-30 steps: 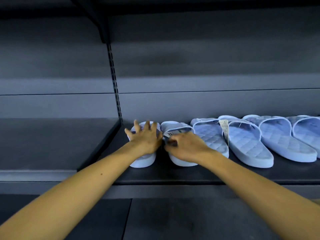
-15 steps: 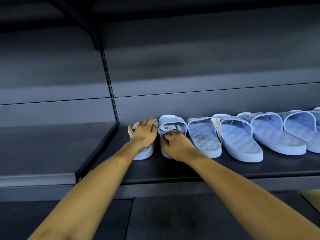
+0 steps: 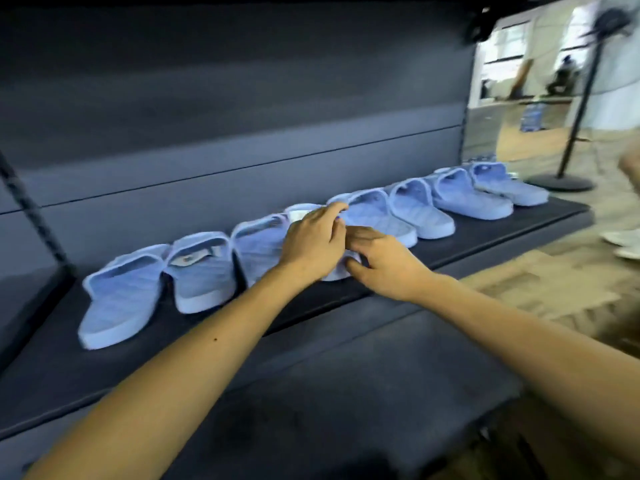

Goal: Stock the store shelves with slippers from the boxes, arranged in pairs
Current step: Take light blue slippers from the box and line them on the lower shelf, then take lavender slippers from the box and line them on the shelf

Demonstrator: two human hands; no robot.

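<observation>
A dark shelf (image 3: 467,244) is carrying a row of pale-blue quilted slippers (image 3: 426,216), heels facing outward. A person's left hand (image 3: 313,244) is resting, fingers loosely spread, over the strap of a middle slipper (image 3: 334,275). The right hand (image 3: 388,265) is touching its heel (grip lost in blur). A white tag (image 3: 300,215) beside the fingers is proving unreadable.

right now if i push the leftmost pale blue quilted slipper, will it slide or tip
Probably slides: the leftmost pale blue quilted slipper lies flat on the smooth dark shelf. Likely light, judging by its thick foam-like sole. Unlikely to tip: low and wide.
</observation>
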